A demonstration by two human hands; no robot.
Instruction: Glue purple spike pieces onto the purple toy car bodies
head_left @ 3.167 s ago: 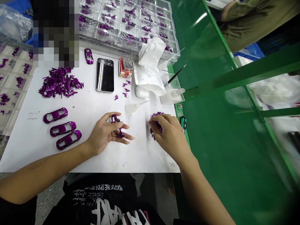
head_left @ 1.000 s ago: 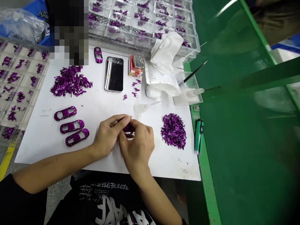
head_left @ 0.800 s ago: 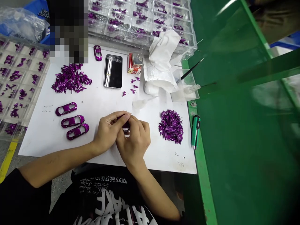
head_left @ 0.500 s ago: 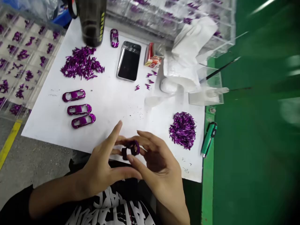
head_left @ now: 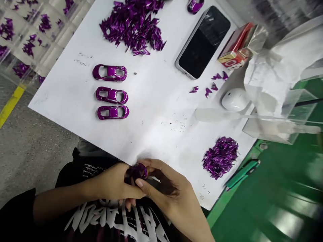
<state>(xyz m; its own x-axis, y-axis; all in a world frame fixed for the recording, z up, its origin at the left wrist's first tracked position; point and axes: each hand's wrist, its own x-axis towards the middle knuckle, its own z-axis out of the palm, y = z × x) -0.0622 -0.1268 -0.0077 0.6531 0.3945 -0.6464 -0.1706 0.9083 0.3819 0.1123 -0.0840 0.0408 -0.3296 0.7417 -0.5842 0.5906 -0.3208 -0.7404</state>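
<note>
White sheeting (head_left: 156,111) covers the worktop, and its near edge runs slantwise just above the two hands. At that edge the left hand (head_left: 114,183) and right hand (head_left: 171,198) meet, both pinching one purple toy car body (head_left: 137,170) between thumb and fingertips; the body sits over the sheet's rim, partly hidden by fingers. Open white surface lies between the hands and a row of three finished purple car bodies (head_left: 111,92) farther up to the left. A small heap of purple slivers (head_left: 220,156) lies to the right, near the sheet's right edge, with a green pen-like tool (head_left: 242,173) just beyond it on the green frame (head_left: 272,188). A larger sliver pile (head_left: 135,23), a smartphone (head_left: 203,42), a red packet (head_left: 236,50) and a white earbud case (head_left: 234,99) sit at the far side, well apart from the hands.
</note>
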